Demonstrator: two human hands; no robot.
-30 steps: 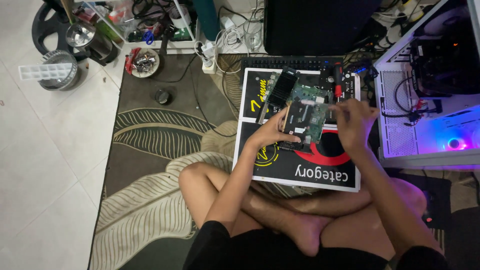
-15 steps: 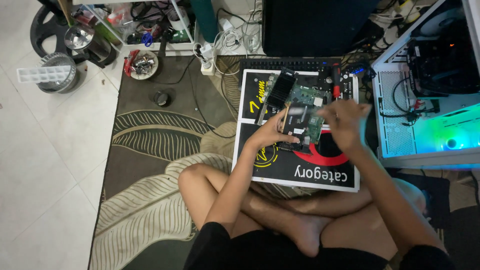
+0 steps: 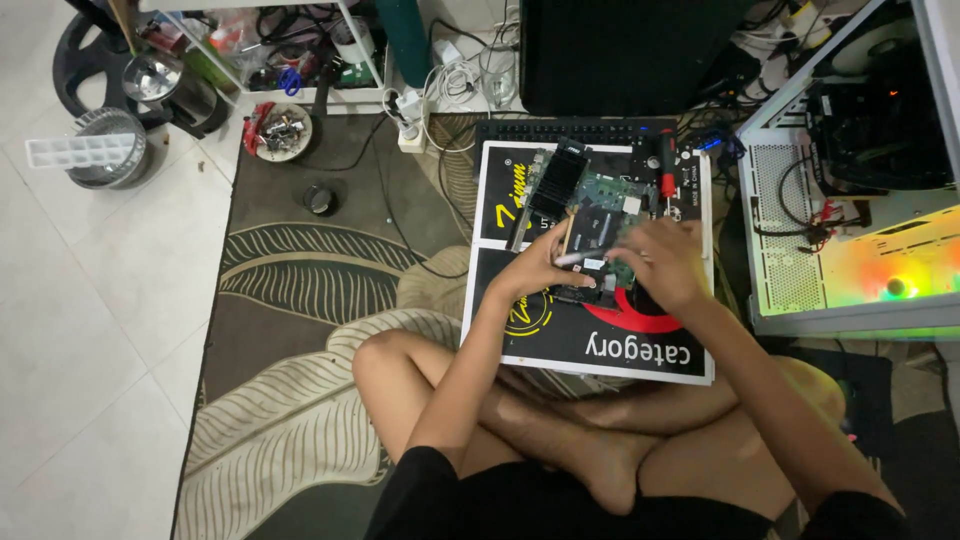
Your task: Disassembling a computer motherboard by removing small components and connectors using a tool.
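A green circuit board is held over the middle of a flat printed cardboard box laid on a leaf-patterned rug. Its near left edge is clasped by the left hand, and a thin silver tool lies between those fingers (whether pinched cannot be told). The board's right side is covered by the curled right hand. A red-handled screwdriver is seen near the box's far right corner, a black keyboard along its far edge.

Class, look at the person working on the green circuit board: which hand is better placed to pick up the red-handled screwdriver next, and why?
Probably the right hand. The red-handled screwdriver lies just beyond it on that side of the circuit board. The left hand is farther off and grips the board's near edge.
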